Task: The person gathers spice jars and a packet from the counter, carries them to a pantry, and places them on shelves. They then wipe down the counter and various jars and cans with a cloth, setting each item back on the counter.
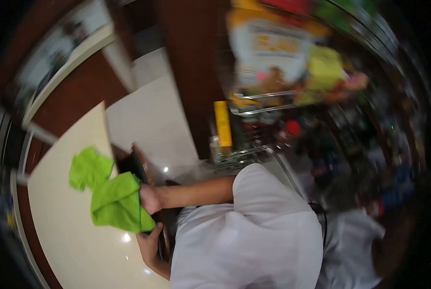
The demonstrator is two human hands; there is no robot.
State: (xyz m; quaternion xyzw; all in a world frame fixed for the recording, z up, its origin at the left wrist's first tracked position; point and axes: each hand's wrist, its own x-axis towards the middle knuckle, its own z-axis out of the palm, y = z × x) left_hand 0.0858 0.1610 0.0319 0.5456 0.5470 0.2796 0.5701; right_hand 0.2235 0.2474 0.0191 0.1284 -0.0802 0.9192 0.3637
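Note:
A bright green cloth (121, 202) hangs over the edge of a cream tabletop (61, 226), its near part folded. My right hand (151, 199), blurred, grips the cloth at its right side, and the fingers are partly hidden by it. Lower down, my left hand (150, 243) is at the cloth's bottom corner, thumb and fingers pinched about it. Another crumpled green cloth piece (90, 168) lies just beyond on the tabletop; whether it joins the first, I cannot make out.
Beside the table, a dark chair (140, 166) stands close to my hands. A wire rack (263, 103) holds blurred packets and a yellow box (222, 127). Pale floor (150, 113) shows between the table and a dark wooden panel (191, 62).

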